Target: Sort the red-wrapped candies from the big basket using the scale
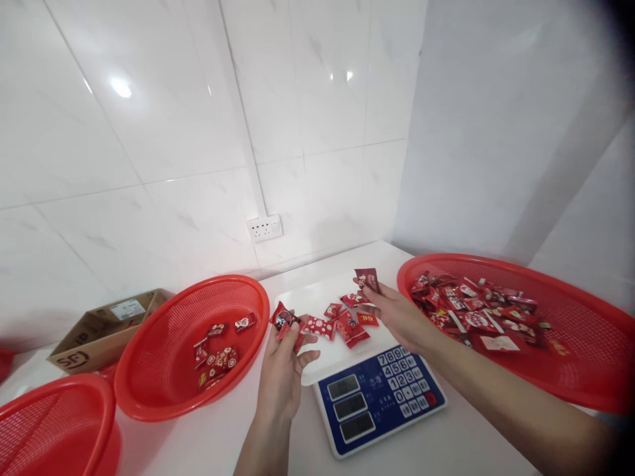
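Between thumb and fingers, my left hand [284, 370] grips red snack packets [282, 317] at the left edge of the scale's white tray [327, 360]. My right hand [391, 314] pinches a dark red packet [366, 279] above the tray's right side. Several red packets [351, 328] lie on the tray between my hands, among them a white-dotted one [320, 326]. In front of the tray is the scale's blue panel [381, 400] with keys and dark displays. My left hand hides part of what it holds.
At right, a large red basket [550, 377] holds many packets. Left of the scale, another red basket [149, 390] holds several packets. A third red basket [54, 390] is at the lower left. Behind them sits a cardboard box [94, 347]. A socket [264, 228] is on the tiled wall.
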`<control>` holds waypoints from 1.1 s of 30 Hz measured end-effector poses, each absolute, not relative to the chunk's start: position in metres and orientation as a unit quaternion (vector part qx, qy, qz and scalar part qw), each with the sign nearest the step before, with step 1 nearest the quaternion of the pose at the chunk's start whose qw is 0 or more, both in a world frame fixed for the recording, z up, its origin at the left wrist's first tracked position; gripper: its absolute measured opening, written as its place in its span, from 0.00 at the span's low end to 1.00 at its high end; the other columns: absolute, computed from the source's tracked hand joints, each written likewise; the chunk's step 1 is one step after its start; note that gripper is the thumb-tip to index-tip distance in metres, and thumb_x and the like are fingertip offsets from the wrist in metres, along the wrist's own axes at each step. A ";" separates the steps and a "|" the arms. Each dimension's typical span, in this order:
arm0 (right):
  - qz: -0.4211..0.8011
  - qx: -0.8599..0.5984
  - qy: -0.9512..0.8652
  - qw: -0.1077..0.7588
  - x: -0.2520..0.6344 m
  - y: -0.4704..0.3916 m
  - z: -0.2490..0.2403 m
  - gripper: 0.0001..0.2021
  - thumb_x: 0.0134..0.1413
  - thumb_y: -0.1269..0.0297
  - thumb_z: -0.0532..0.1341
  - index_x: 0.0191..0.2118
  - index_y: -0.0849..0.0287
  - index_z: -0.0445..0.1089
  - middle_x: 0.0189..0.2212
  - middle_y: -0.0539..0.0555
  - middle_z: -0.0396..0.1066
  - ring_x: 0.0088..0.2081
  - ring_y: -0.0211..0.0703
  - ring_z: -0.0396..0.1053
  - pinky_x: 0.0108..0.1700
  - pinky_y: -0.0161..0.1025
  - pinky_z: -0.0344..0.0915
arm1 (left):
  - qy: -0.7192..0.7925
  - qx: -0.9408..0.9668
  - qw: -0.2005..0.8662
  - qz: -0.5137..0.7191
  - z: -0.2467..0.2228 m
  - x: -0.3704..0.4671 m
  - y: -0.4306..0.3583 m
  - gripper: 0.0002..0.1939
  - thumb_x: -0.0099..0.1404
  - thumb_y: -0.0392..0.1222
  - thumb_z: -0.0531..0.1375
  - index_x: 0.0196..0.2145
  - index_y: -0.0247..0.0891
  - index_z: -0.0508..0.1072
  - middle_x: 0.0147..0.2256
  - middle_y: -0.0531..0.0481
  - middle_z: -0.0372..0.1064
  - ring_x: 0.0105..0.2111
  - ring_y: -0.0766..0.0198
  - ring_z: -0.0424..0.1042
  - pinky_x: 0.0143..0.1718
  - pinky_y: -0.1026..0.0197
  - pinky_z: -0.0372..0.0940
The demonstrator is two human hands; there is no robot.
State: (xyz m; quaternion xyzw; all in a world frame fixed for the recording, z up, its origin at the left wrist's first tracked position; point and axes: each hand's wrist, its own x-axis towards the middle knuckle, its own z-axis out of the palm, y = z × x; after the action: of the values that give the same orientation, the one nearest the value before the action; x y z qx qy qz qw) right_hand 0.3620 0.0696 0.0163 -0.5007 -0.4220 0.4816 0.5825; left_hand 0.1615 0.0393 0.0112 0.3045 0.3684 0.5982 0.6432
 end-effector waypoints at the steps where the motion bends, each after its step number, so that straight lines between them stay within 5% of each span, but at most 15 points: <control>1: 0.439 -0.531 -0.457 0.563 0.366 0.069 0.017 0.10 0.53 0.61 0.57 0.41 0.57 0.68 0.41 0.54 0.69 0.44 0.46 0.68 0.47 0.42 0.66 | 0.368 0.302 0.642 0.601 0.012 0.160 0.040 0.16 0.56 0.38 0.62 0.43 0.38 0.67 0.43 0.46 0.69 0.29 0.68 0.71 0.25 0.65 0.71; 10: 0.281 -0.602 -0.648 0.372 0.390 0.058 0.006 0.18 0.52 0.61 0.55 0.50 0.56 0.63 0.40 0.54 0.73 0.40 0.47 0.71 0.43 0.44 0.66 | 0.347 0.322 0.637 0.609 0.018 0.153 0.040 0.12 0.55 0.39 0.62 0.38 0.36 0.67 0.38 0.45 0.71 0.24 0.70 0.66 0.19 0.68 0.64; 16: -0.032 -0.601 -0.758 0.249 0.378 0.068 0.004 0.16 0.55 0.66 0.53 0.49 0.58 0.68 0.51 0.59 0.66 0.52 0.53 0.60 0.52 0.50 0.57 | 0.347 0.348 0.638 0.593 0.015 0.154 0.039 0.12 0.57 0.41 0.61 0.38 0.36 0.66 0.36 0.46 0.71 0.24 0.70 0.66 0.20 0.68 0.62; 22: 0.040 -0.548 -0.830 0.094 0.348 0.110 0.006 0.25 0.50 0.80 0.50 0.53 0.54 0.64 0.54 0.55 0.65 0.61 0.55 0.47 0.56 0.61 0.44 | 0.340 0.372 0.638 0.582 0.014 0.158 0.038 0.12 0.58 0.42 0.60 0.39 0.38 0.65 0.35 0.48 0.70 0.25 0.70 0.66 0.21 0.68 0.61; 26: 0.062 -0.553 -0.825 0.095 0.341 0.127 0.007 0.20 0.46 0.78 0.55 0.47 0.61 0.69 0.43 0.62 0.72 0.49 0.57 0.64 0.51 0.57 0.54 | 0.345 0.377 0.632 0.582 0.014 0.158 0.035 0.13 0.57 0.43 0.61 0.38 0.39 0.64 0.35 0.49 0.70 0.25 0.70 0.66 0.22 0.67 0.60; 33: 0.089 -0.475 -0.844 0.233 0.331 0.088 0.024 0.14 0.52 0.74 0.54 0.45 0.59 0.66 0.44 0.55 0.65 0.44 0.41 0.65 0.47 0.37 0.61 | 0.396 0.407 0.589 0.576 0.007 0.163 0.041 0.15 0.56 0.46 0.61 0.39 0.40 0.65 0.34 0.50 0.68 0.26 0.70 0.65 0.23 0.67 0.60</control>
State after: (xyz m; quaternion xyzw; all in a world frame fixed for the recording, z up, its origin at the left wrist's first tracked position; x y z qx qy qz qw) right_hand 0.3311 0.0882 0.0241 -0.4751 -0.8438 0.0885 0.2332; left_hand 0.1628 0.0407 0.0069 0.4065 0.3955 0.5756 0.5890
